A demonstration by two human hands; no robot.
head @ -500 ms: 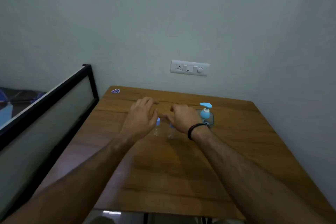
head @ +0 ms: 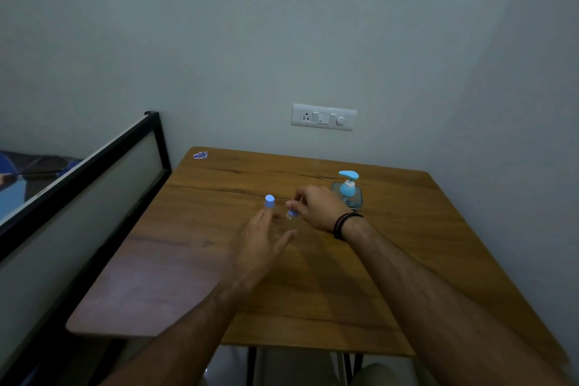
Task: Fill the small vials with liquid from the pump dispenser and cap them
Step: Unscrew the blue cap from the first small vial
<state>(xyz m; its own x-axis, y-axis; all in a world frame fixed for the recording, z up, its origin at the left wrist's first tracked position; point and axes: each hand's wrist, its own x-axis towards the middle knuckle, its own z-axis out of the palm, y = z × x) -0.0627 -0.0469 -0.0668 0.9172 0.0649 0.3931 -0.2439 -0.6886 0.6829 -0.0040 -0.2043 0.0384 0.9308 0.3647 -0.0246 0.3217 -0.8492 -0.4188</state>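
Two small clear vials with blue caps stand mid-table. The left vial [head: 269,201] stands free, and the straight fingertips of my left hand [head: 261,240] lie just in front of it. My right hand [head: 318,207] curls over the right vial [head: 291,219] and pinches its blue cap with the fingertips. The pump dispenser [head: 347,189], a clear bottle with a light blue pump head, stands just behind my right hand. A dark band sits on my right wrist.
The wooden table [head: 391,260] fills a corner between grey walls. A small blue sticker [head: 200,154] lies at its far left corner. A switch panel [head: 323,117] is on the wall behind. A black-framed panel [head: 94,172] runs along the left.
My left hand has drawn back toward me and opened, uncovering the left vial's blue cap. My right hand stays at the right vial, now pinching its cap.
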